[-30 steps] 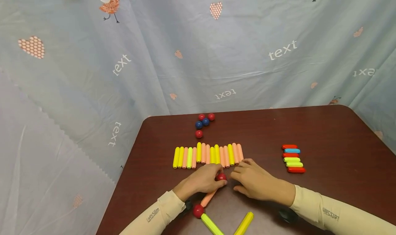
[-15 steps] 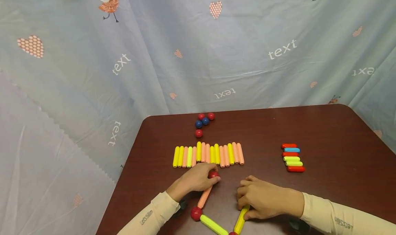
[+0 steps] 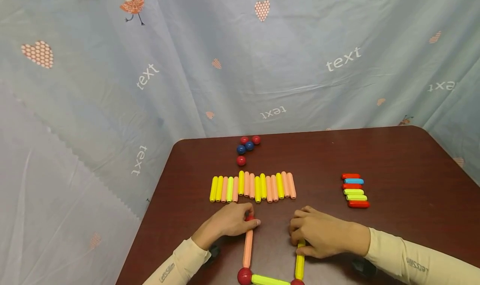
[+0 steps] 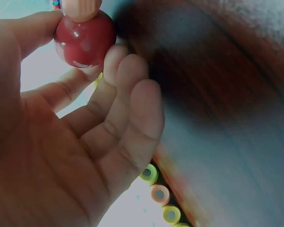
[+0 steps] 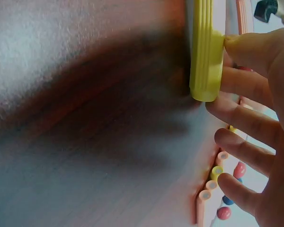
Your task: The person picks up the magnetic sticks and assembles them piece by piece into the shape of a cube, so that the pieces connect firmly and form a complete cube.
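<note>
In the head view, my left hand pinches a red ball between thumb and fingers. This ball caps the far end of a peach magnetic stick. At the stick's near end sits another red ball, from which a lime stick runs right to a third red ball at the bottom edge. A yellow stick rises from that ball. My right hand holds its far end; in the right wrist view, thumb and fingers are on the yellow stick's side. Together the pieces form a U.
Beyond the hands lies a row of yellow, peach and lime sticks. Behind it are several red and blue balls. A stack of short red, blue and lime sticks is at the right of the brown table. A patterned curtain hangs behind.
My left hand has moved left and slightly nearer with the ball and peach stick. My right hand came back and took hold of the yellow stick. The joined shape has turned upright and squarer.
</note>
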Tool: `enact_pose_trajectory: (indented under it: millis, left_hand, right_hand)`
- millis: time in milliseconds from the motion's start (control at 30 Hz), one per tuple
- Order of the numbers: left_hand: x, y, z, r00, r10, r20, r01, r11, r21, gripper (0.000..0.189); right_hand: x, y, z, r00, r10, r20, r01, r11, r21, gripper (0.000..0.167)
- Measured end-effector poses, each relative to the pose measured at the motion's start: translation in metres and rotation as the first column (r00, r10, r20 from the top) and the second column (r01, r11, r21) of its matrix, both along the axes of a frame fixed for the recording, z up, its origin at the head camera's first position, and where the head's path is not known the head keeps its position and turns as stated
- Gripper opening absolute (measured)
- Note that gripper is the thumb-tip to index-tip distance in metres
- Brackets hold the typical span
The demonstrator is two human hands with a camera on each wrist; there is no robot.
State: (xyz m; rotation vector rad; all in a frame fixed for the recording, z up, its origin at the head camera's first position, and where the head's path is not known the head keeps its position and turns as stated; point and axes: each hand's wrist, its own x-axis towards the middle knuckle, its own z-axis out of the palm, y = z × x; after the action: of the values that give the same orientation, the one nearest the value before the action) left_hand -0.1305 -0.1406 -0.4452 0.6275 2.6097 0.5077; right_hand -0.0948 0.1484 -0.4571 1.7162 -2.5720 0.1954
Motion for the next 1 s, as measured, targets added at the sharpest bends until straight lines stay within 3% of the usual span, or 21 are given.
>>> enact_pose_trajectory:
  millis: [167, 267, 333, 400, 500, 667, 1000]
  left_hand:
    - [0.004, 0.003, -0.001, 1.000, 0.011, -0.007, -0.011, 1.000, -0.003, 0.029]
    - [0.006, 0.005, -0.001, 1.000, 0.010, -0.021, -0.010, 1.000, 0.006, 0.030]
    - [0.006, 0.005, -0.001, 1.000, 0.006, -0.029, -0.006, 1.000, 0.007, 0.030]
    - [0.006, 0.006, -0.001, 0.999, 0.006, -0.033, -0.006, 1.000, 0.005, 0.030]
    - [0.007, 0.006, -0.002, 0.999, 0.004, -0.043, -0.005, 1.000, -0.003, 0.030]
    - [0.009, 0.005, -0.003, 0.999, 0.000, -0.047, 0.000, 1.000, -0.001, 0.030]
    - [0.007, 0.000, 0.002, 1.000, -0.008, -0.001, 0.008, 1.000, -0.018, 0.030]
  right_hand:
    - [-0.008, 0.003, -0.001, 0.994, -0.091, 0.057, 0.090, 0.996, 0.015, 0.020]
    - [-0.020, 0.005, -0.001, 0.975, -0.216, 0.056, 0.218, 0.976, -0.021, 0.021]
    - [-0.033, 0.005, -0.001, 0.939, -0.339, 0.058, 0.343, 0.938, -0.057, 0.022]
    - [-0.048, 0.004, 0.001, 0.889, -0.453, 0.065, 0.457, 0.886, -0.078, 0.024]
    - [-0.069, -0.001, 0.000, 0.827, -0.558, 0.072, 0.562, 0.823, -0.075, 0.029]
    - [-0.089, -0.010, -0.002, 0.791, -0.608, 0.076, 0.610, 0.792, -0.015, 0.033]
    - [-0.096, -0.010, 0.000, 0.746, -0.653, 0.134, 0.653, 0.756, 0.049, 0.035]
